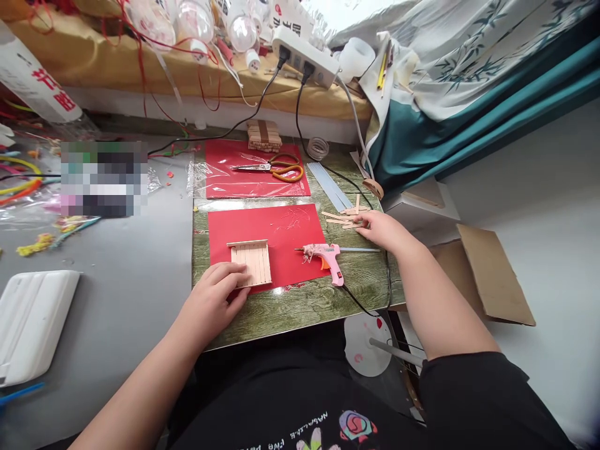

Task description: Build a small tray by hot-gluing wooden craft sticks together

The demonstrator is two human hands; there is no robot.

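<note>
My left hand (220,294) grips the lower left corner of a small craft-stick panel (252,259), fingers on top and thumb at its near edge. The panel has pale sticks side by side, with raised strips along some edges. It rests on a red sheet (285,219). To the right, my right hand (375,228) is closed at the fingertips on a wooden craft stick (350,226) in a small loose pile. Between the hands lies a pink hot glue gun (325,255), its nozzle pointing left over the red sheet and a glue stick behind it.
Scissors (276,167) lie on a plastic-wrapped red pack (225,184), with bundled craft sticks (264,135) behind. Clear glue sticks (328,186) and a tape roll (319,148) sit farther right. Black cords run from a power strip (304,57). A white case (40,325) stands left.
</note>
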